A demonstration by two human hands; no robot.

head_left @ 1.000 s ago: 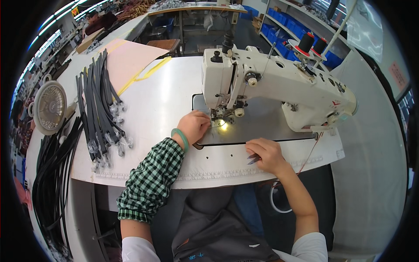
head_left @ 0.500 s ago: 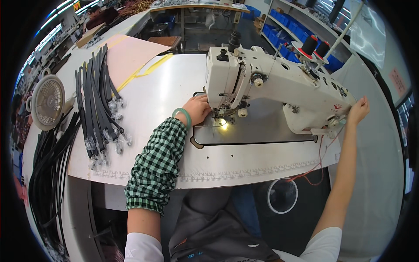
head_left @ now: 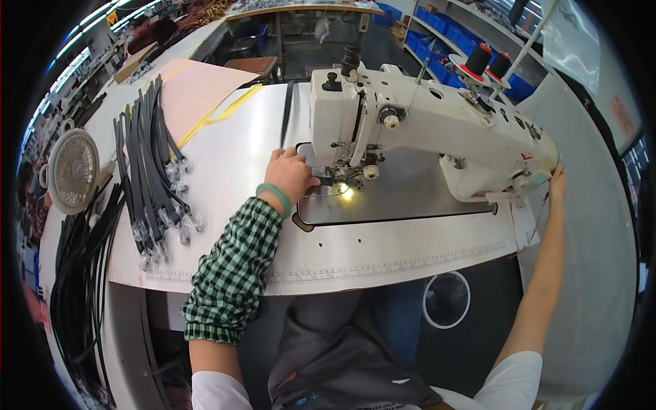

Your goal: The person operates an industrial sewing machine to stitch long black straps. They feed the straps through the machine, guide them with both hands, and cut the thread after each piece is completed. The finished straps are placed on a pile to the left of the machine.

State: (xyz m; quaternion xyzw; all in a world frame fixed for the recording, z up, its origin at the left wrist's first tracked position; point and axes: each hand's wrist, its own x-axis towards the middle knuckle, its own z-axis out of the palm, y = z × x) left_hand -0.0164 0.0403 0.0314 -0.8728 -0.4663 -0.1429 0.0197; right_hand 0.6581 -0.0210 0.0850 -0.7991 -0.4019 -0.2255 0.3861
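Note:
A white industrial sewing machine [head_left: 424, 123] stands on the table, its lamp lighting the metal plate [head_left: 403, 184] near the needle. My left hand [head_left: 288, 176], in a green bangle and checked sleeve, is closed on a black strap [head_left: 288, 113] just left of the presser foot. One part of the strap runs away behind the hand; its short end [head_left: 326, 181] points in at the needle area. At the machine's far right end, my right hand [head_left: 558, 184] has its fingers curled against the handwheel, which is mostly hidden. A thin red thread [head_left: 531, 236] hangs close by it.
Black straps with clear-wrapped ends [head_left: 147, 171] lie at left, beside a light plastic basket [head_left: 73, 171] and a hanging bundle of black strips [head_left: 85, 273]. Pink sheet [head_left: 198, 92] lies behind. Two dark thread cones [head_left: 476, 60] stand on the machine's right. A white-rimmed round container [head_left: 446, 301] sits below the table.
My left hand has drawn back left and slightly down from the needle area, and the strap in it now shows. My right hand has moved lower at the machine's end. The view has shifted slightly.

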